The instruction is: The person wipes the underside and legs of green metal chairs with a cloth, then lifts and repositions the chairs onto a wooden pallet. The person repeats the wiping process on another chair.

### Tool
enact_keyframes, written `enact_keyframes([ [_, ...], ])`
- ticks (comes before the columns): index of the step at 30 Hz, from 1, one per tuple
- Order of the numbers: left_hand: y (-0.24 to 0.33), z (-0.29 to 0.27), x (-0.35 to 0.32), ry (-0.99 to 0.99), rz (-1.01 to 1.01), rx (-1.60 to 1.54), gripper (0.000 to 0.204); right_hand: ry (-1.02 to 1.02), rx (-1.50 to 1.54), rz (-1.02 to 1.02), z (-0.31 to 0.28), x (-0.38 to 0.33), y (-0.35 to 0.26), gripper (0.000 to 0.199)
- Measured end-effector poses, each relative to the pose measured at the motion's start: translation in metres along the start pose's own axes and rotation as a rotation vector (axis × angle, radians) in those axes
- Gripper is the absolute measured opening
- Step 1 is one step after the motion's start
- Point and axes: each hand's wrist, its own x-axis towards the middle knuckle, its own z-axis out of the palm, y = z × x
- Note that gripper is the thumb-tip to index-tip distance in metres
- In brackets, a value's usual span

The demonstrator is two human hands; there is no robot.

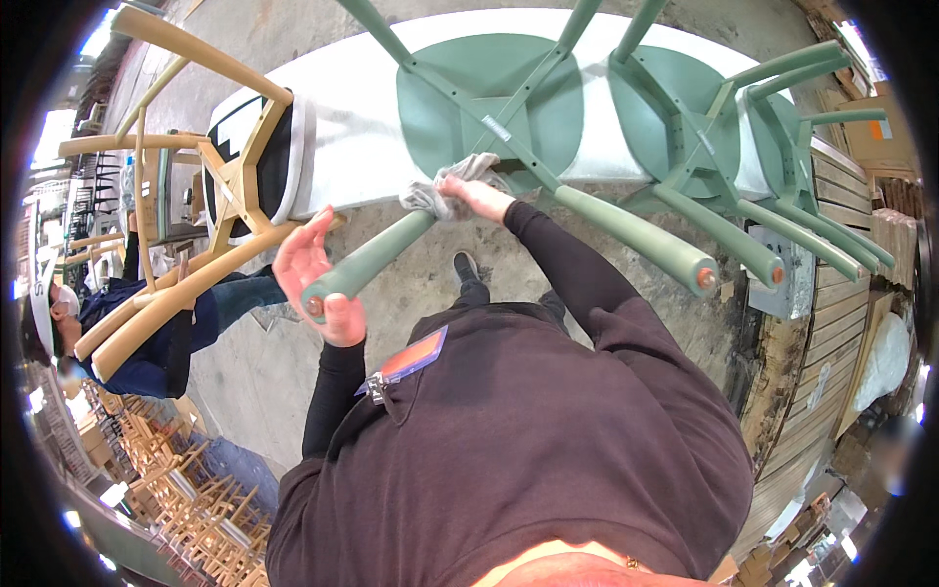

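A green chair (421,108) stands upside down on a white-covered bench, its legs reaching toward me. My right hand (474,196) presses a crumpled grey cloth (435,199) around the upper part of the near left chair leg (377,256). Around the free end of that same leg is my left hand (318,279), with its fingers stretched out and its thumb apart on the other side. Whether its palm touches the wood is hidden. The leg's tip shows a small copper-coloured fitting.
More upturned green chairs (675,117) line the white bench top (352,127) to the right. At left is an upturned wooden chair (230,186) with a dark seat, and a co-worker (108,323) beyond it. Stacked wooden chair frames (196,499) fill the lower left. Wooden slats (827,323) run along the right.
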Motion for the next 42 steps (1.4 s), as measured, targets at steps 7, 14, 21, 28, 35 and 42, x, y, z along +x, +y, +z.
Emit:
enact_keyframes([
  [7,0.015,-0.028,-0.001,-0.129,-0.116,0.231,0.085,-0.142,-0.074,-0.421,0.078,-0.031,-0.094,0.034],
  [14,0.030,-0.031,0.003,-0.177,-0.198,0.271,0.091,-0.147,-0.364,-0.727,0.086,-0.017,-0.099,0.078],
  [21,0.044,-0.033,0.019,-0.193,-0.340,0.378,0.081,0.085,-0.942,-0.586,0.019,0.027,0.001,0.074],
  [28,0.039,-0.064,0.010,-0.341,-0.141,0.650,0.088,0.011,-0.432,-1.263,0.143,-0.060,-0.190,0.070],
  [35,0.052,-0.050,0.026,-0.367,-0.324,0.593,0.098,0.117,-0.912,-0.517,0.016,0.022,-0.002,0.061],
  [42,0.049,-0.068,0.022,-0.377,-0.362,0.585,0.098,-0.122,-0.516,-1.085,0.138,-0.035,-0.181,0.057],
])
